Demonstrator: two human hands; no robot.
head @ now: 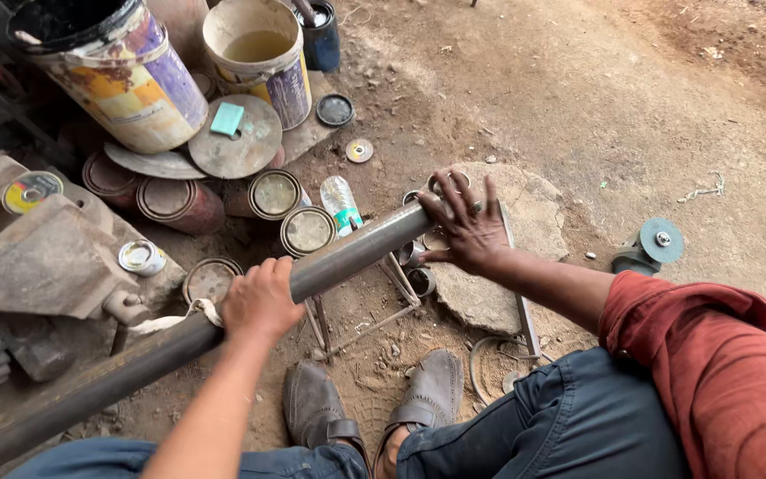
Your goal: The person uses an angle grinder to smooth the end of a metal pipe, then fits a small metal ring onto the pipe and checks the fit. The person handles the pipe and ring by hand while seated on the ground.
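- The grey steel pipe [223, 319] lies across the person's lap, its long axis running from 8 o'clock up to 2 o'clock.
- The left hand [261, 300] is curled closed over the pipe at mid-length, nearer the body.
- The right hand [470, 229] sits at the far end, fingers spread flat, seemingly capping the pipe's mouth.
- At 10 o'clock stand two stained paint buckets [126, 80] with purple-and-yellow labels.
- A clear plastic bottle [341, 204] with a green label band lies just beyond the pipe, at 12 o'clock.
- A round grinding disc [661, 239] rests at 3 o'clock.

Dull grey metal pipe [347, 253], rusty tin lids [275, 192], rough dirt ground [596, 98]
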